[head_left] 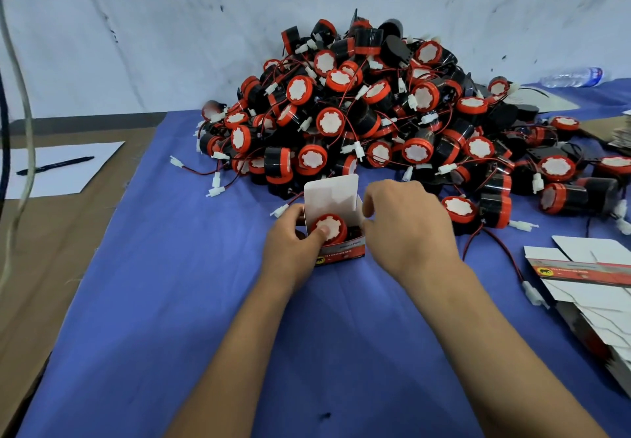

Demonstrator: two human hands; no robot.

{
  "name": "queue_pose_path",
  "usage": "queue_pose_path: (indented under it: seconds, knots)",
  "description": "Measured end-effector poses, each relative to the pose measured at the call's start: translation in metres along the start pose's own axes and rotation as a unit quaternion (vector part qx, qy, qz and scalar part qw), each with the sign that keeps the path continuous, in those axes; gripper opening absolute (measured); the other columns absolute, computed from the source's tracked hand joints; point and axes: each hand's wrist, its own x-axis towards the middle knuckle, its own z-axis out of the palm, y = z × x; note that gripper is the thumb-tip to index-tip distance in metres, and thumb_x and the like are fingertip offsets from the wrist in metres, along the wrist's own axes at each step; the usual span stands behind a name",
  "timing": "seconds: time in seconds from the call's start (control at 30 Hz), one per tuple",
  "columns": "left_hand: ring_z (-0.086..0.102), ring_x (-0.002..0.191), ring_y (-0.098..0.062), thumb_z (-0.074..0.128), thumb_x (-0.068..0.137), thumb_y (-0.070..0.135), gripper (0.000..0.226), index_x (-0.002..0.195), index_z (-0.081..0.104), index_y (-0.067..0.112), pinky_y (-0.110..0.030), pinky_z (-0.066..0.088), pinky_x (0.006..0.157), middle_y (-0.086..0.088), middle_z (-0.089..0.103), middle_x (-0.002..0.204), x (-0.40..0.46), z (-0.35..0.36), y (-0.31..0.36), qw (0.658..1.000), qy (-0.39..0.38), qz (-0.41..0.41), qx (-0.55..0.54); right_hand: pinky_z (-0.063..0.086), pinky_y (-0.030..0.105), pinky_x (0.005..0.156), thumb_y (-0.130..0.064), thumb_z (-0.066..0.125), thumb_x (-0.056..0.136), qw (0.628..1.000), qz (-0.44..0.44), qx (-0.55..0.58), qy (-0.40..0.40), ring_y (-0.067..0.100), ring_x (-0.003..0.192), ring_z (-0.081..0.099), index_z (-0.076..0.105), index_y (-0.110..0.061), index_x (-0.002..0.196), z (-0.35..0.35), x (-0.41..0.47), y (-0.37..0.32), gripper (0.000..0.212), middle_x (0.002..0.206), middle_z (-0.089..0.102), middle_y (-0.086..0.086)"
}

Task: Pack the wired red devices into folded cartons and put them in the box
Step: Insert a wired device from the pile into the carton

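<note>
On the blue cloth point(205, 301) nearest the viewer, two bare forearms reach forward to a small open carton point(336, 232). The left hand point(293, 243) curls round the carton's left side, its thumb pressing on the white face of a red device point(330, 229) that sits inside the carton. The right hand point(408, 226) has its fingers bent at the carton's right edge, pinching what looks like a side flap; the fingertips are hidden behind the hand. The carton's white top flap stands upright at the back. Its front panel carries a red band with a small yellow badge holding a dark animal figure and lines of print too blurred to read.

Off to the right lies a stack of flat cartons point(587, 287) with the same red band and yellow badge, their lettering equally unreadable. A loose red and black wire with a white connector point(532, 292) lies just beside them.

Beyond the hands rises a large pile of devices point(375, 113), black bodies with red rims, white faces, thin wires and white plugs. At the left, on brown cardboard point(51, 239), a pen point(56, 165) rests on a white sheet point(68, 168). Far right, a clear plastic bottle point(572, 76) lies on its side near the white wall point(170, 28); its label cannot be read.
</note>
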Motion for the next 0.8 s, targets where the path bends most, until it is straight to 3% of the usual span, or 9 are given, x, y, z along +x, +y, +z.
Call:
queue_pose_path:
  seconds: [0.1,0.17,0.27,0.4,0.47,0.63,0.7,0.8]
  knots:
    - [0.067,0.090,-0.010,0.068,0.097,0.020,0.016,0.111,0.068,0.027,-0.036,0.059,0.078,0.016,0.070,0.100,0.000,0.000,-0.002,1.000,-0.003,0.028,-0.002,0.030,0.029,0.047,0.003,0.056,0.083,0.999,-0.030,0.001,-0.031,0.019,0.059,0.041,0.044,-0.015,0.071,0.000,-0.001,-0.021,0.025,0.071,0.044,0.003]
    - [0.063,0.079,-0.011,0.067,0.096,0.018,0.008,0.096,0.065,0.026,-0.032,0.056,0.069,0.019,0.067,0.087,0.001,0.001,-0.004,0.999,-0.002,0.054,0.010,0.022,0.029,0.047,0.003,0.055,0.085,0.996,-0.054,0.002,-0.067,0.018,0.057,0.033,0.031,-0.016,0.065,0.000,0.000,-0.033,0.037,0.068,0.034,0.002]
    - [0.058,0.072,0.002,0.065,0.096,0.015,0.023,0.087,0.059,0.035,-0.012,0.045,0.060,0.033,0.064,0.082,0.000,0.000,-0.004,0.996,-0.003,0.080,0.031,0.032,0.033,0.057,-0.007,0.055,0.093,0.993,-0.059,-0.018,-0.102,0.025,0.070,0.040,0.033,-0.014,0.067,0.008,0.007,-0.039,0.035,0.073,0.038,0.004]
    - [0.060,0.066,-0.002,0.070,0.083,0.018,0.020,0.097,0.065,0.031,-0.023,0.051,0.062,0.021,0.067,0.078,0.003,-0.009,-0.002,0.993,-0.100,0.059,-0.018,0.032,0.031,0.051,-0.017,0.056,0.098,0.991,-0.050,-0.049,-0.113,0.025,0.074,0.045,0.039,-0.015,0.073,0.013,0.018,-0.039,0.031,0.074,0.037,0.003]
    - [0.064,0.074,0.000,0.077,0.070,0.024,0.041,0.110,0.065,0.026,-0.020,0.054,0.067,0.022,0.069,0.086,0.003,-0.013,-0.001,0.989,-0.134,0.058,0.013,0.030,0.029,0.049,-0.016,0.060,0.097,0.992,-0.049,-0.044,-0.110,0.024,0.072,0.046,0.038,-0.016,0.073,0.015,0.023,-0.038,0.032,0.073,0.037,0.002]
    - [0.061,0.073,0.009,0.091,0.071,0.022,0.049,0.098,0.054,0.041,-0.006,0.043,0.059,0.030,0.067,0.080,0.001,-0.005,-0.005,0.991,-0.081,0.058,0.089,0.035,0.029,0.053,-0.023,0.067,0.094,0.993,-0.035,-0.007,-0.111,0.026,0.081,0.049,0.054,-0.016,0.087,0.021,0.035,-0.033,0.016,0.093,0.051,0.007]
    - [0.061,0.073,0.006,0.092,0.070,0.023,0.050,0.100,0.057,0.040,-0.007,0.044,0.059,0.030,0.067,0.082,0.003,-0.005,-0.007,0.992,-0.078,0.059,0.085,0.037,0.030,0.054,-0.024,0.071,0.090,0.993,-0.015,0.004,-0.120,0.026,0.080,0.049,0.057,-0.016,0.095,0.022,0.037,-0.031,0.017,0.090,0.048,0.006]
    - [0.063,0.081,0.004,0.095,0.068,0.024,0.056,0.112,0.062,0.033,-0.007,0.046,0.063,0.021,0.071,0.089,0.004,-0.006,-0.005,0.992,-0.083,0.054,0.080,0.029,0.028,0.046,-0.025,0.073,0.089,0.993,-0.011,-0.003,-0.118,0.025,0.074,0.047,0.050,-0.016,0.090,0.022,0.037,-0.027,0.024,0.077,0.038,0.002]
